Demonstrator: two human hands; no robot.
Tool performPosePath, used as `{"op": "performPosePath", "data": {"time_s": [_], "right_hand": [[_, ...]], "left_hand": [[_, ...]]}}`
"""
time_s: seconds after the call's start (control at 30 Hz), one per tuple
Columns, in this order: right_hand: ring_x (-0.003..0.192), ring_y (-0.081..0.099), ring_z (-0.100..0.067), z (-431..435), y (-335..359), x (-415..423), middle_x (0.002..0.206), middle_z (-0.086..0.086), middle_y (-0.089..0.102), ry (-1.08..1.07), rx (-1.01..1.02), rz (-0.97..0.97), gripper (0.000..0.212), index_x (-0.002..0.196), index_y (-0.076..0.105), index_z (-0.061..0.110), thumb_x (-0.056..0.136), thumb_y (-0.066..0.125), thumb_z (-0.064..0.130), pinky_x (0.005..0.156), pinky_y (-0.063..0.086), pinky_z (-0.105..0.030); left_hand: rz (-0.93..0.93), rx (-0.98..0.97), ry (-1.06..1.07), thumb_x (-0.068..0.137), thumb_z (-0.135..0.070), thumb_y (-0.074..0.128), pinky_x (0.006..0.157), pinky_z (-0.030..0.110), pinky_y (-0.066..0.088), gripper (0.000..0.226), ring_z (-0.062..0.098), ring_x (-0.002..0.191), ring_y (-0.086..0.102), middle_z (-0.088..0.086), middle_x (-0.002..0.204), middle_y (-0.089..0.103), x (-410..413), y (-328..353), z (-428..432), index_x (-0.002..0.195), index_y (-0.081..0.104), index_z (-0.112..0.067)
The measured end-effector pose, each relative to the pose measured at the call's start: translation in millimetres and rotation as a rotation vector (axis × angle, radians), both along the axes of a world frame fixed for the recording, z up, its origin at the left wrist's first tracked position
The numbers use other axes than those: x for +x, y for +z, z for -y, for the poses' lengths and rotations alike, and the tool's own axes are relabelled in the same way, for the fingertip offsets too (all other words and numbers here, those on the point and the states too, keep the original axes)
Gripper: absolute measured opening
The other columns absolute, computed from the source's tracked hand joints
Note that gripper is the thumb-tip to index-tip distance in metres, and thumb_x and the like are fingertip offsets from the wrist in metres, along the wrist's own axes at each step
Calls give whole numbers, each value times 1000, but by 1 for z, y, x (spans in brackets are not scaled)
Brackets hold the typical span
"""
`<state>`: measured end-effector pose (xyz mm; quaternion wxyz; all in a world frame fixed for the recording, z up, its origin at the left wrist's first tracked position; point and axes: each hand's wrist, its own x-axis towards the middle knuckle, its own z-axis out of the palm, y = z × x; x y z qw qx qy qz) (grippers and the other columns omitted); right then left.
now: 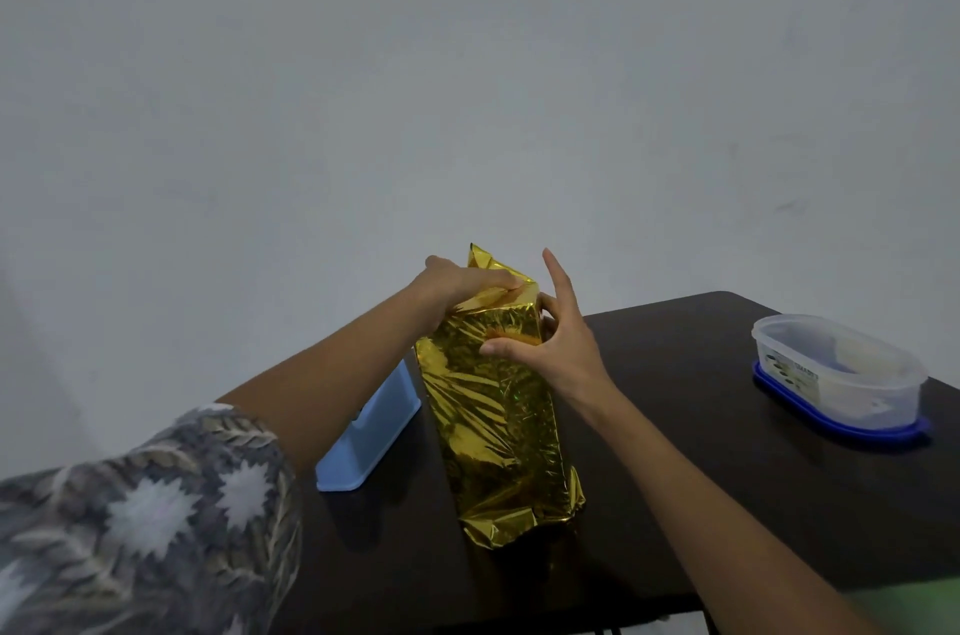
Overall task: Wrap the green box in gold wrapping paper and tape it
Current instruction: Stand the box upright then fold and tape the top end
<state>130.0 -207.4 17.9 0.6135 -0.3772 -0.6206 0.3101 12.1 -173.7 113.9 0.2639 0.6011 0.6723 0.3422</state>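
On the dark table (701, 374), between a pale blue holder (369, 432) on its left and a clear lidded tub (836, 374) well off to the right, the green box sits fully hidden inside the gold wrapping paper (493, 416), with both hands working its far end. The left hand (457, 283) is curled over that end and pins a folded flap down. The right hand (556, 343) clasps the same end, thumb pressed on the facing side, other fingers round the right edge, forefinger sticking up free. The likeliest trouble is the flap springing open: this foil looks stiff and slick, and no tape can be seen on it or in either hand, so freeing a hand to fetch some would leave one hand to hold the fold. A raised corner of paper behind the left hand is not yet tucked and could crease badly. The near end is loose and crumpled, so pushing hard on the far end may slide the box inside its sleeve
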Motion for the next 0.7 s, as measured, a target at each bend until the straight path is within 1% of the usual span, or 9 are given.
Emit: {"op": "performPosePath", "data": {"time_s": [0.1, 0.17, 0.27, 0.33, 0.4, 0.5, 0.6, 0.67, 0.7], "right_hand": [[135, 37, -28, -2, 0, 0, 146, -8, 41, 11, 4, 3, 122, 145, 10, 47, 45, 80, 49, 108, 36, -45], [137, 34, -27, -3, 0, 3, 148, -9, 38, 59, -2, -27, 121, 146, 8, 45, 51, 83, 40, 109, 34, -44], [138, 26, -15, -8, -2, 13, 148, 2, 33, 144, -26, -97, 117, 148, 4, 40, 64, 83, 21, 109, 27, -34], [139, 22, -12, -13, -5, 21, 151, 9, 25, 152, -41, -97, 125, 148, -1, 39, 56, 84, 43, 104, 26, -29], [141, 17, -16, -18, -7, 28, 157, 6, 13, 129, -85, -103, 143, 147, -5, 41, 34, 78, 71, 106, 26, -33], [145, 10, -24, -25, -13, 32, 159, 2, 5, 42, -167, -102, 146, 148, -9, 36, 32, 69, 80, 112, 19, -43], [145, 11, -28, -30, -17, 32, 159, -4, 6, 73, -343, -100, 155, 149, -9, 32, 23, 60, 90, 113, 15, -49], [143, 18, -31, -40, -18, 30, 157, -10, 14, 121, -475, -65, 131, 150, 0, 27, 49, 63, 81, 112, 17, -53], [138, 30, -31, -43, -19, 30, 153, -14, 26, 121, -490, -74, 113, 150, 14, 20, 64, 67, 70, 109, 26, -51]], "left_hand": [[-82, -73, -48, 69, -66, 67, 98, 43, 45, 99, 36, 124, 47, 18, 140, 44, 1, 3, 1, 141, 36, -7], [-87, -110, -74, 81, -72, 43, 97, 44, 44, 89, 36, 125, 45, 20, 144, 39, -8, 11, 6, 142, 35, -6], [191, -148, -108, 97, -57, 27, 70, 41, 54, 64, 29, 90, 63, 19, 126, 55, -48, 16, 7, 134, 43, -7], [348, -170, -166, 101, -35, 37, 63, 36, 58, 36, 21, 70, 69, 13, 100, 65, -74, 1, 9, 113, 57, -8], [383, -147, -246, 97, -19, 48, 68, 31, 59, 17, 15, 70, 69, 7, 92, 64, -90, -23, 7, 103, 63, -11], [436, -55, -390, 91, -15, 59, 71, 31, 57, 25, 17, 85, 66, 9, 102, 65, -94, -52, 7, 115, 61, -9], [465, 32, -416, 66, -40, 82, 89, 43, 52, 61, 13, 107, 61, 2, 117, 62, -82, -69, 10, 117, 55, -19], [492, 48, -438, 60, -49, 81, 98, 49, 45, 72, 11, 117, 55, -4, 125, 59, -69, -79, 12, 122, 53, -26], [515, 69, -446, 63, -49, 81, 99, 49, 44, 68, 11, 117, 56, -5, 122, 62, -61, -83, 15, 121, 54, -28]]}}
